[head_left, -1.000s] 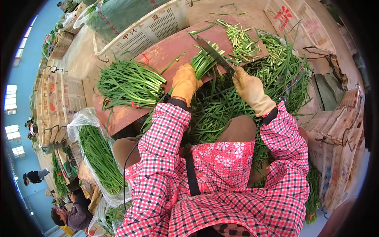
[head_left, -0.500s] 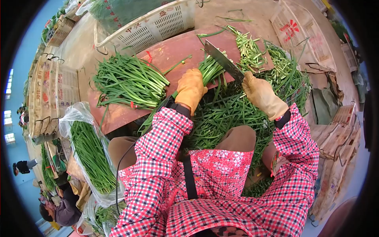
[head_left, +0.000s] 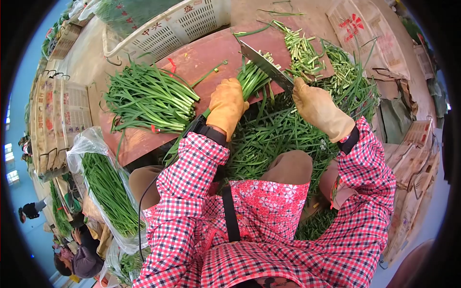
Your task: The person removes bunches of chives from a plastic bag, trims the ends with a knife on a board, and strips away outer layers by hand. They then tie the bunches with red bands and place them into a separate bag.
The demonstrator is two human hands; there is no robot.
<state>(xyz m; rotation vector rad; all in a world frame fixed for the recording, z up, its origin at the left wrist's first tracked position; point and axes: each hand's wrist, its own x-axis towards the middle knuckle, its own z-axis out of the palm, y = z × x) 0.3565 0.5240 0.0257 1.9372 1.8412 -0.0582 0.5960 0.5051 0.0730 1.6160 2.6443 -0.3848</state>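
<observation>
In a yellow work glove, my left hand (head_left: 225, 106) is closed around a bunch of garlic chives (head_left: 253, 79), whose pale cut ends point away from me. My right hand (head_left: 319, 109), gloved too, grips a long broad-bladed knife (head_left: 265, 66) by its handle. The blade slants across the bunch near its pale ends, overlapping it in this view. Under them lies a reddish board (head_left: 216, 50). A larger bundle of chives (head_left: 152, 98) with red ties rests on the board, left of my left hand. Trimmed stem ends (head_left: 302, 53) are piled beyond the knife.
Loose green leaves (head_left: 269, 134) heap up between the board and my knees. Plastic-wrapped chives (head_left: 110, 192) stand at the left. White crates (head_left: 182, 29) sit behind the board, with another crate (head_left: 370, 43) at right. A person (head_left: 81, 254) is at lower left.
The view has shifted slightly, so the board and bundle appear further left. The knife's tip sits a little higher and further left; both hands keep their grips.
</observation>
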